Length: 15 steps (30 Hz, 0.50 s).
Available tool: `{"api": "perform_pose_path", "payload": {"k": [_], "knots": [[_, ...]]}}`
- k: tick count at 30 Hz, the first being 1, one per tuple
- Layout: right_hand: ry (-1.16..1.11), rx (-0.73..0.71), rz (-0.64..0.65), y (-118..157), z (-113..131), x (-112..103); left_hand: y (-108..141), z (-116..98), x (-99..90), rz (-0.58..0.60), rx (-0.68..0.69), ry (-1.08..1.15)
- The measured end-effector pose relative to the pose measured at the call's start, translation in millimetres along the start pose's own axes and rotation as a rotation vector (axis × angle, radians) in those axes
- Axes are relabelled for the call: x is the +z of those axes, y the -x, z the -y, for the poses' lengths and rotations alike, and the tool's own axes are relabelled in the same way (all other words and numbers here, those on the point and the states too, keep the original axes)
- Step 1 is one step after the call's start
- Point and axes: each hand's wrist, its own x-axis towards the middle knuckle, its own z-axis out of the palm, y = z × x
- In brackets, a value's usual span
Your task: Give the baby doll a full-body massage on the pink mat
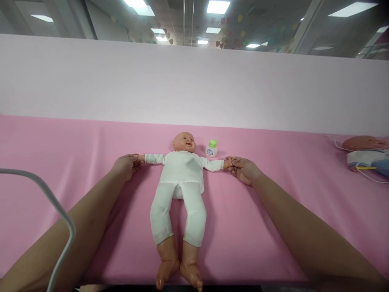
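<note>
A doll [183,174] is laid on its back on the pink-covered worktop [282,166], near the middle of its length. Its head [183,142] is placed toward the far edge and turned slightly to the right; its feet [191,263] are brought to the near edge, with the toes seen over it. The doll is dressed in a white shirt [185,162] and white trousers [195,215].

Both arms of the doll are stretched out sideways. One small hand is grasped by the fingers of the left hand [126,165], and the other is grasped in the same way by the fingers of the right hand [244,169] – both grips are made with bent fingers.

A small bottle [211,149] with a green cap is stood upright just beside the doll's head, toward the far edge. Near the far right corner, what looks like a second doll [364,142] is partly cut by the view – a white cord [372,178] is seen there. A grey cable [45,190] is seen in front of the left forearm.
</note>
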Motion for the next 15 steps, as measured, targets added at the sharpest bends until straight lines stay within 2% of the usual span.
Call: {"api": "perform_pose_path", "payload": {"k": [3,7,11,15], "knots": [[-0.064,0.033,0.005,-1,-2,-3,5,-1,-0.7,0.038,-0.042,0.090],[-0.031,0.007,-0.003,-2,-3,-1,11,-2,-1.7,0.085,0.004,0.064],[0.062,-0.034,-0.002,0,-5,2,14,1,-0.8,0.088,0.074,0.026],[0.119,-0.056,-0.054,-1,-7,7,13,1,1.9,0.056,0.077,0.012]]}}
